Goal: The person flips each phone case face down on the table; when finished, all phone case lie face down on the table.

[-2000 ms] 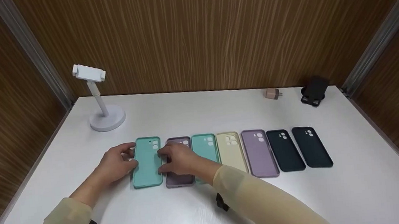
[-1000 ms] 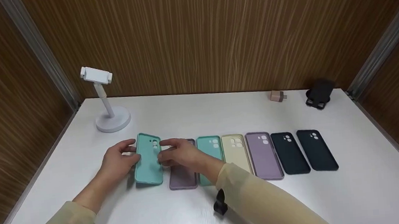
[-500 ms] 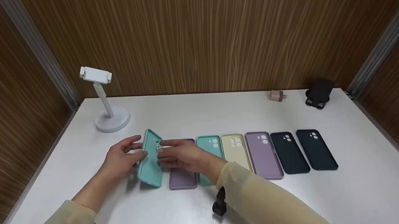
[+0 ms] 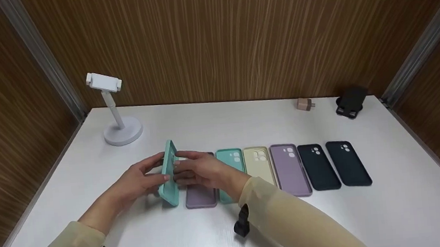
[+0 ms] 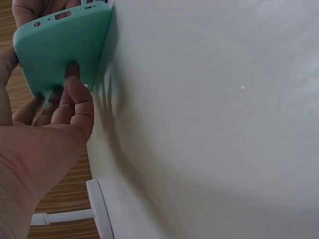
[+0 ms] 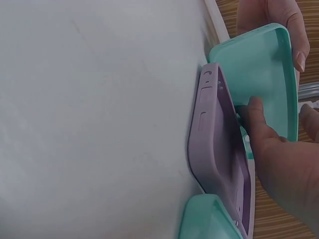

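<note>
In the head view a mint green phone case (image 4: 169,193) is tipped steeply, nearly on edge, at the left end of a row. My left hand (image 4: 139,181) grips its left side, thumb and fingers on the rim; the left wrist view shows a fingertip against the outer back (image 5: 55,42). My right hand (image 4: 210,171) pinches its right side, thumb on the inner face (image 6: 269,64). Below that hand lies a dusky purple case (image 4: 201,200), partly hidden. To the right come another mint case (image 4: 224,159), a cream case (image 4: 257,170) and a light purple case (image 4: 289,177).
Two dark cases (image 4: 319,170) end the row on the white table (image 4: 199,246). A white phone stand (image 4: 124,132) is at back left. At back right are a pink plug charger (image 4: 304,104) and a black folding stand (image 4: 352,102). Wood-grain panels enclose the table.
The mint case has gone from lying flat to nearly on edge, its left side lifted. My left hand has moved right and up with it; the right hand stays at its right side.
</note>
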Tool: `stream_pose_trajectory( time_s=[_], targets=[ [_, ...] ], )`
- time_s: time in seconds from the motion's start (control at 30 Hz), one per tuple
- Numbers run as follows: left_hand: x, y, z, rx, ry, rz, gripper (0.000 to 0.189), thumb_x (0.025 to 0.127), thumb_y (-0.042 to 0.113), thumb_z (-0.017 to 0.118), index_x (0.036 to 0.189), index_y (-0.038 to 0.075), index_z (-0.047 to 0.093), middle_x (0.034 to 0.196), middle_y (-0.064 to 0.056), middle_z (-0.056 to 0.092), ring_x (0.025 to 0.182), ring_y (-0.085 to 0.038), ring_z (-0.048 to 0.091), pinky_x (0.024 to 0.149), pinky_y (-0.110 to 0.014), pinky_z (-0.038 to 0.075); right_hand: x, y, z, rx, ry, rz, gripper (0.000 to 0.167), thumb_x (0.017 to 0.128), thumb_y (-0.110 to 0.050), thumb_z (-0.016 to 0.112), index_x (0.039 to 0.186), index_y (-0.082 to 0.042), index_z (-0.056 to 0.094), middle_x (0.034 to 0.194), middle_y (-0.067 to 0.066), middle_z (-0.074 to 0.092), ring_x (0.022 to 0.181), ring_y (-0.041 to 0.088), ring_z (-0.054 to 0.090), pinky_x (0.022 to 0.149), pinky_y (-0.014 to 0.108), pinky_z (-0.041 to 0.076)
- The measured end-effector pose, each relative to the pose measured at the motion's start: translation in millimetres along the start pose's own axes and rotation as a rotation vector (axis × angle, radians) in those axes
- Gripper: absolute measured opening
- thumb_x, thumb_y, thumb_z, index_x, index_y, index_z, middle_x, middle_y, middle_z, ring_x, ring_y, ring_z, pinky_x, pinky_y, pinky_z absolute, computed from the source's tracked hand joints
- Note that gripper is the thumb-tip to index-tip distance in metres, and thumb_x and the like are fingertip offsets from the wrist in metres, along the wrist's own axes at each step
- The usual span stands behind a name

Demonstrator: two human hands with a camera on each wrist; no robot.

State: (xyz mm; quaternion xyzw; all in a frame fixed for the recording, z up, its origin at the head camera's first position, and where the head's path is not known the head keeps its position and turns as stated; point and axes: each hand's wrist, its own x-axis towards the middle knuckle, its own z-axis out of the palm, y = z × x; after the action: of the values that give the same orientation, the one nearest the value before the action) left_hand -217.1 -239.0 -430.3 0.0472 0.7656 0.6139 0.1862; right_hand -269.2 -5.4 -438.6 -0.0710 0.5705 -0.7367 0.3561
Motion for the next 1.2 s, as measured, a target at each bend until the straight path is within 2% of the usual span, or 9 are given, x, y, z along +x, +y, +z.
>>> stream_pose_trajectory(
  time_s=[0.17, 0.3, 0.53, 0.67, 1.07, 1.2],
  targets=[
    [0.3, 1.8, 2.1, 0.028, -0.018, -0.005, 0.078, 0.101, 0.023, 0.075, 0.167, 0.024, 0.035, 0.17, -0.005, 0.035, 0.143, -0.033, 0.049, 0.103, -0.045, 0.05, -1.3, -0.8, 0.7, 0.001, 0.011, -0.002, 0.058, 0.104, -0.017, 0.07, 0.159, -0.013, 0.05, 0.122, 0.016, 0.076, 0.115, 0.029, 0.073, 0.098, 0.043, 0.058],
    [0.5, 3.1, 4.9, 0.046, -0.031, 0.0, 0.076, 0.101, 0.025, 0.075, 0.167, 0.025, 0.037, 0.169, -0.004, 0.037, 0.139, -0.032, 0.053, 0.097, -0.042, 0.051, -3.1, -1.6, 1.6, 0.0, 0.015, -0.006, 0.056, 0.104, -0.019, 0.07, 0.157, -0.014, 0.053, 0.122, 0.015, 0.076, 0.114, 0.029, 0.073, 0.098, 0.044, 0.058],
    [0.7, 3.7, 8.0, 0.051, -0.018, -0.014, 0.079, 0.098, 0.03, 0.08, 0.165, 0.024, 0.04, 0.158, -0.011, 0.051, 0.123, -0.028, 0.061, 0.09, -0.04, 0.052, -3.5, -1.9, 2.6, -0.018, 0.023, -0.011, 0.055, 0.103, -0.021, 0.073, 0.155, -0.015, 0.056, 0.121, 0.015, 0.076, 0.112, 0.029, 0.074, 0.096, 0.045, 0.059],
    [2.7, 2.8, 9.4, 0.052, -0.024, -0.013, 0.081, 0.096, 0.033, 0.081, 0.165, 0.023, 0.04, 0.156, -0.012, 0.051, 0.12, -0.028, 0.061, 0.089, -0.039, 0.052, -4.3, -1.6, 0.7, -0.014, 0.027, -0.012, 0.054, 0.103, -0.02, 0.073, 0.154, -0.015, 0.057, 0.122, 0.016, 0.075, 0.112, 0.029, 0.074, 0.096, 0.045, 0.059],
    [3.8, 0.1, 6.4, 0.058, -0.065, 0.005, 0.08, 0.098, 0.034, 0.079, 0.166, 0.019, 0.038, 0.167, -0.01, 0.038, 0.125, -0.026, 0.06, 0.089, -0.038, 0.052, -3.3, -2.4, 1.6, -0.051, 0.067, -0.01, 0.059, 0.102, -0.02, 0.073, 0.157, -0.014, 0.052, 0.124, 0.017, 0.075, 0.109, 0.028, 0.075, 0.093, 0.043, 0.06],
    [2.7, -1.5, 4.4, 0.063, -0.093, 0.023, 0.074, 0.102, 0.032, 0.075, 0.166, 0.018, 0.039, 0.168, -0.009, 0.038, 0.12, -0.025, 0.06, 0.089, -0.037, 0.053, -4.0, -2.5, 1.4, -0.051, 0.078, -0.004, 0.061, 0.102, -0.019, 0.074, 0.158, -0.016, 0.051, 0.121, 0.017, 0.076, 0.107, 0.029, 0.076, 0.091, 0.043, 0.061]
  ],
)
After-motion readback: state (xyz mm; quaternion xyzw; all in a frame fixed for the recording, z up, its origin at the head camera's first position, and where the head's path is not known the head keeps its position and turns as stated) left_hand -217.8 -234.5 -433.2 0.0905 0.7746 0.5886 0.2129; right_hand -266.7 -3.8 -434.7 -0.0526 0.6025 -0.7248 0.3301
